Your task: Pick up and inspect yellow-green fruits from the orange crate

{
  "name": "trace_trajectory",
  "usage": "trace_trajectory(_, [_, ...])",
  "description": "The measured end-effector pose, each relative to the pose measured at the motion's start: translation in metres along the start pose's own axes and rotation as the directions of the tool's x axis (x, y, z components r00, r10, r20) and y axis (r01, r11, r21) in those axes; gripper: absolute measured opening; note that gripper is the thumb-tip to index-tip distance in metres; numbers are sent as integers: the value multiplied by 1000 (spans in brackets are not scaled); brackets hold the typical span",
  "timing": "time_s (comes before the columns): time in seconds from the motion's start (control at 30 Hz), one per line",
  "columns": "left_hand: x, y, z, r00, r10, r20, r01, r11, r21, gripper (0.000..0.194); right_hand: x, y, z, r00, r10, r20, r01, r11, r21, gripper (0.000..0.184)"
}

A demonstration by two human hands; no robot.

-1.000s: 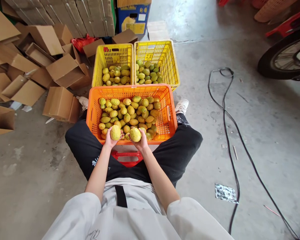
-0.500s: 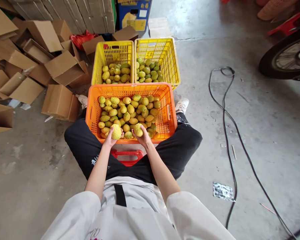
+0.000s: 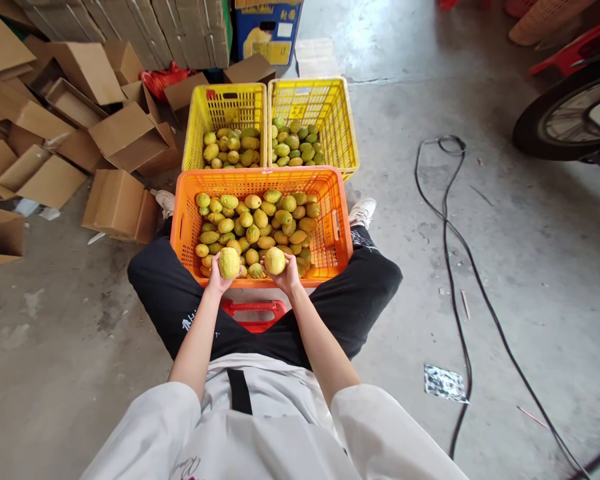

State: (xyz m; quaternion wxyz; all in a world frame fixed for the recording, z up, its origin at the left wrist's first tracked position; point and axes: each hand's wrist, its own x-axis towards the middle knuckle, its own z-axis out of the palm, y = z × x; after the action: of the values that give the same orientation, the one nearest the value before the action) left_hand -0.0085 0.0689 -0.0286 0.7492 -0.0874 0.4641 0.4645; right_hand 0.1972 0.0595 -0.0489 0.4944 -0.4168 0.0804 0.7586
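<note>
I sit with an orange crate [image 3: 190, 227] of yellow-green fruit between my legs. My left hand [image 3: 219, 279] is closed round one yellow fruit [image 3: 229, 262] at the crate's near edge. My right hand [image 3: 286, 277] grips a second yellow fruit [image 3: 275, 261] beside it. Both fruits are held just above the pile in the crate.
Two yellow crates [image 3: 225, 107] [image 3: 340, 120] with fruit stand behind the orange one. Loose cardboard boxes [image 3: 120, 207] lie to the left. A black cable [image 3: 450, 220] runs over the concrete floor on the right, near a wheel [image 3: 565, 113]. A red stool [image 3: 253, 313] is under me.
My right hand dipped toward the pile half a second ago and has come back up with its fruit. The left hand has barely moved.
</note>
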Motion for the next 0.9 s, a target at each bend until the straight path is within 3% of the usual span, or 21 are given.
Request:
trace_trajectory(0.13, [-1,-1,1,999,-40,-4,40,999,-11,45,0,2,1,998,-67,8,67,997,-34,29])
trace_trajectory(0.33, [-3,-2,0,1000,-2,-11,3,1000,10,47,1,9,1,986,-169,0,168,977,-130,19])
trace_trajectory(0.43, [-3,-4,-2,999,53,-10,-53,998,23,36,1,13,1,981,-187,54,194,962,-194,30])
trace_trajectory(0.6, [1,-7,-6,999,41,-15,-40,997,59,29,3,14,-1,981,-189,50,195,961,-194,43])
trace_trajectory(0.73, [3,-6,-8,999,43,-6,-43,999,30,31,8,12,-6,988,-153,-1,151,977,-151,38])
trace_trajectory(0.9, [3,-5,-6,997,61,-43,-60,998,34,30,9,10,-7,996,-93,15,94,987,-129,32])
